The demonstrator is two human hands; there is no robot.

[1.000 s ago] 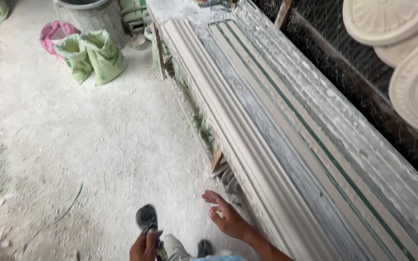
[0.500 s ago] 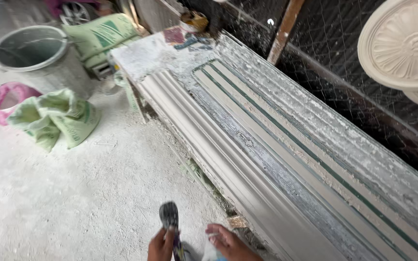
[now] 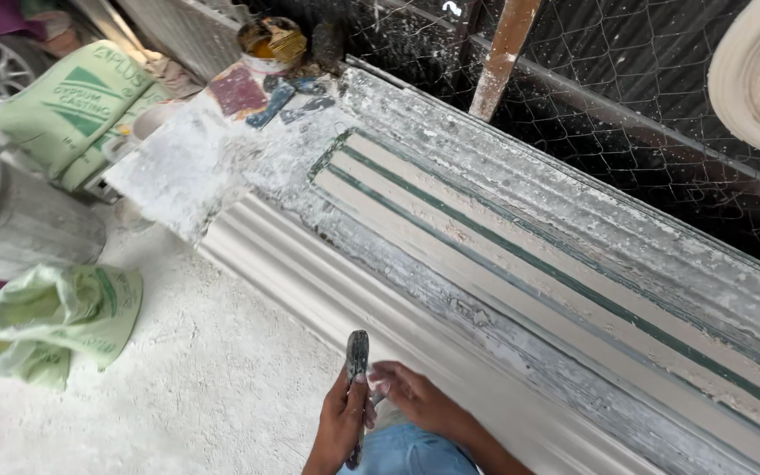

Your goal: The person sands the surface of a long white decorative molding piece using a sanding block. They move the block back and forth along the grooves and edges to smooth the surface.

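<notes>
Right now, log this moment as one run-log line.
left hand: grips narrow plaster-caked tool upright | right hand: fingers by tool handle | beside: long moulding bench | floor: green sack, grey bucket

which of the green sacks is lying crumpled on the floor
The pale green sack at the lower left lies slumped and crumpled on the floor; the other green sack stands full and taut further back, top left.

I'm seeing a narrow, plaster-crusted tool [image 3: 357,361] standing almost upright at the bottom of the view, its grey, rounded end pointing up. It's sitting low in front of the long moulding [image 3: 327,295], which is lying pale and ribbed along the bench edge, running diagonally toward the lower right.
</notes>
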